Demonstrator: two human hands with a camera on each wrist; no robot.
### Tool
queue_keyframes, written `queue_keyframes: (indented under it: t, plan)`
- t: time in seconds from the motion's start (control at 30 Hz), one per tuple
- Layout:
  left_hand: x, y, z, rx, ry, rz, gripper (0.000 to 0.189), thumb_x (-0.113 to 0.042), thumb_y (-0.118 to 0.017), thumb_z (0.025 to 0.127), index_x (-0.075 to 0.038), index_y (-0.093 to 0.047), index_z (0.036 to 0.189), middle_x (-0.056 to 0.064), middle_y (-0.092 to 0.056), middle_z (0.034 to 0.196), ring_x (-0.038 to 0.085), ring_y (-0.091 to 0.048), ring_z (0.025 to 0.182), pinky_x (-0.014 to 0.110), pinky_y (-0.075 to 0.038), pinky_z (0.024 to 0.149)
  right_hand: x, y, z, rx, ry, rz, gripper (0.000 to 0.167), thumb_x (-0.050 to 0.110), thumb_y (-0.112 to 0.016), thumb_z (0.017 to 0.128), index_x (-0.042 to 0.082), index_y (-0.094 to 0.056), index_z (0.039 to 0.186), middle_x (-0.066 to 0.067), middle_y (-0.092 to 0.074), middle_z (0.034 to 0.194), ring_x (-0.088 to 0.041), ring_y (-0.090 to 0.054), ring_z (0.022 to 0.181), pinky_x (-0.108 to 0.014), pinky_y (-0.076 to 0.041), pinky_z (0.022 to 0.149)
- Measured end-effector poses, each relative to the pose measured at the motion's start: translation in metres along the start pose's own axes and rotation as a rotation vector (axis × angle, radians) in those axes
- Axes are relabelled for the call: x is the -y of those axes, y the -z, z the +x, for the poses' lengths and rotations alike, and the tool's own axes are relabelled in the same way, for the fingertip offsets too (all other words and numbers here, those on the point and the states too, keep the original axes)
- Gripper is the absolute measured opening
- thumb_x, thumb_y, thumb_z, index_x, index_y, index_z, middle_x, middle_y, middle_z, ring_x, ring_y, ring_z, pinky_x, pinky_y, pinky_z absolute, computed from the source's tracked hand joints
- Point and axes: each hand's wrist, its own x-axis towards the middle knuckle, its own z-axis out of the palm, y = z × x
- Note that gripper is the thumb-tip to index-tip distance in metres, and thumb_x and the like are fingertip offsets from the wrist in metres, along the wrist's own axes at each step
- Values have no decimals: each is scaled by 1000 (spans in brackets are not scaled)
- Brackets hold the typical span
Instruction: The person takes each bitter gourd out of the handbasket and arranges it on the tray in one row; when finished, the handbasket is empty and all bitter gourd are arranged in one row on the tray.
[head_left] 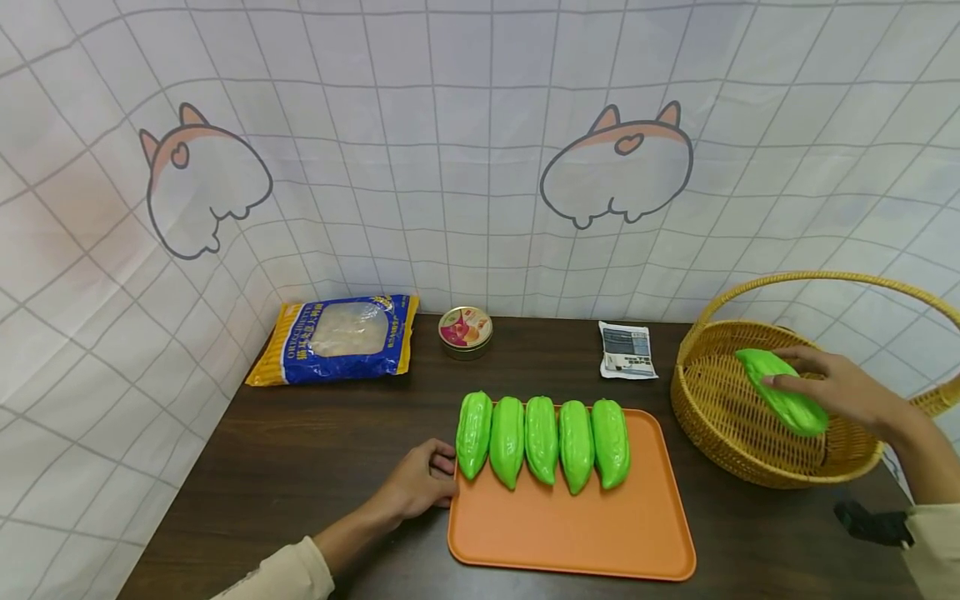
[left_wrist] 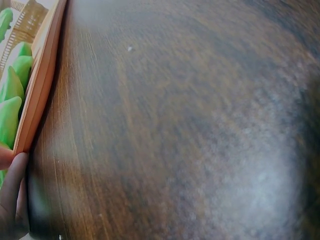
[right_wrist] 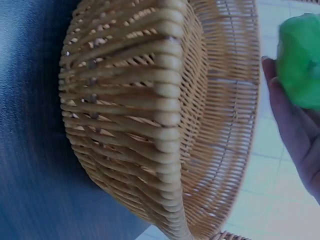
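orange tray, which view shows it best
The head view: the whole orange tray shows, five green gourds lined along its far side, left hand at its left edge. The left wrist view catches only that edge. The right wrist view shows none of it.
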Motion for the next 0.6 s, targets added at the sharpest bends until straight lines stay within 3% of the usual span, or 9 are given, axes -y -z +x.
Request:
queue_keyframes:
  t: [0.1, 0.17, 0.33, 0.5, 0.6]
  plan:
    - [-1, 0, 0, 0, 2, 2, 55, 4, -70, 72, 7, -53, 124, 16, -58, 105, 18, -63, 83, 34, -63, 65, 5, -4, -4, -23, 18, 25, 71, 43, -54, 101, -4, -32, 151, -43, -34, 143, -36, -63, 91, -40, -55, 67]
    - [-1, 0, -1, 0, 2, 0, 55, 4, -70, 72, 7, -53, 124, 16, -58, 105, 18, -62, 82, 34, -63, 65, 9, -7, -7, -34, 27, 51, 70, 41, -56, 101, -4, -35, 150, -39, -45, 136, -36, -65, 86, -41, -57, 64]
    - [-2, -1, -1, 1, 7, -3, 55, 4, -70, 72, 7, -53, 125, 17, -58, 105, 17, -63, 80, 34, -63, 65, 19, -14, -15, -54, 36, 87, 67, 37, -58, 100, -7, -39, 146, -19, -65, 107, -17, -62, 59, -30, -55, 52]
    - [-2, -1, -2, -7, 4, -4, 56, 6, -69, 71, 8, -53, 125, 17, -59, 104, 17, -63, 79, 34, -63, 64, 30, -18, -22, -92, 89, 91, 62, 34, -57, 101, -1, -39, 149, -26, -59, 117, -15, -61, 62, -30, -54, 52]
    - [-2, -1, -2, -18, -11, -4, 55, 7, -68, 71, 8, -53, 124, 18, -59, 104, 16, -63, 79, 36, -63, 63, 36, -20, -25, -95, 125, 105, 59, 31, -55, 102, 4, -38, 151, -26, -59, 114, -15, -62, 64, -30, -54, 52]
